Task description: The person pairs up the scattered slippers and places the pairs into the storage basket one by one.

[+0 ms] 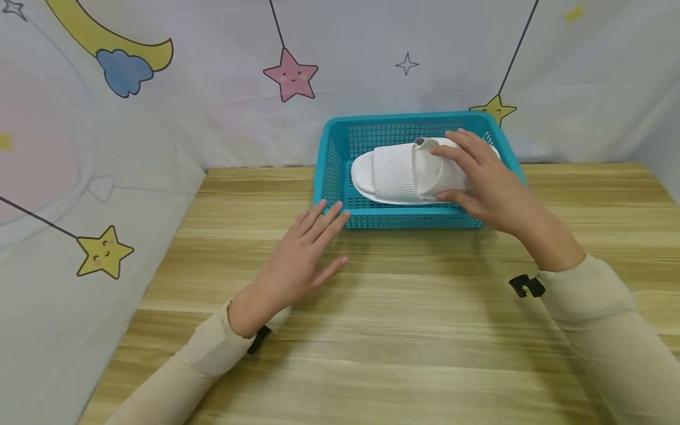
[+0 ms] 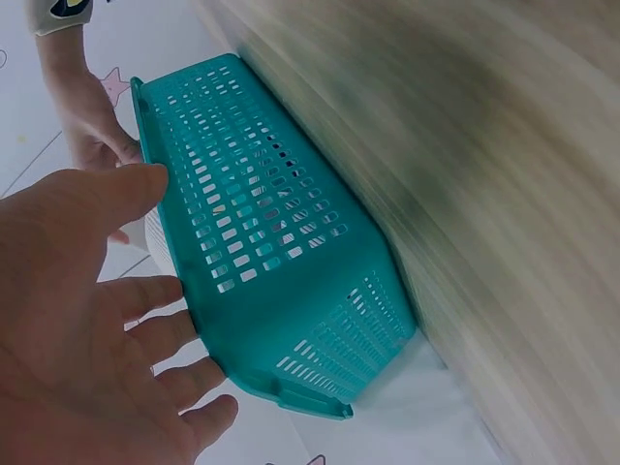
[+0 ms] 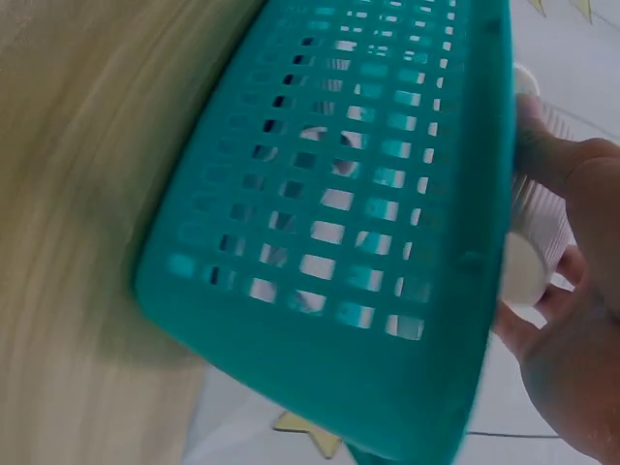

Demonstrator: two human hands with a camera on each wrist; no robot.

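A pair of white slide slippers [image 1: 393, 171] with ribbed straps lies in a teal plastic basket [image 1: 409, 216], overlapping lengthwise. My right hand [image 1: 491, 183] reaches over the basket's right side and grips the right-hand slipper [image 1: 450, 175], thumb on the near side and fingers on the far side. In the right wrist view, the basket wall [image 3: 329, 223] hides part of that slipper. My left hand [image 1: 297, 260] is spread at the basket's near left corner, fingertips at the rim. The left wrist view shows its fingers [image 2: 160, 339] extended beside the rim, holding nothing.
The basket stands at the back of a wooden table [image 1: 372, 330], close to a pale fabric backdrop [image 1: 361, 47] printed with stars and a moon. Another stretch of fabric [image 1: 64, 319] borders the table on the left. Dark straps [image 1: 527, 287] show at the wrists.
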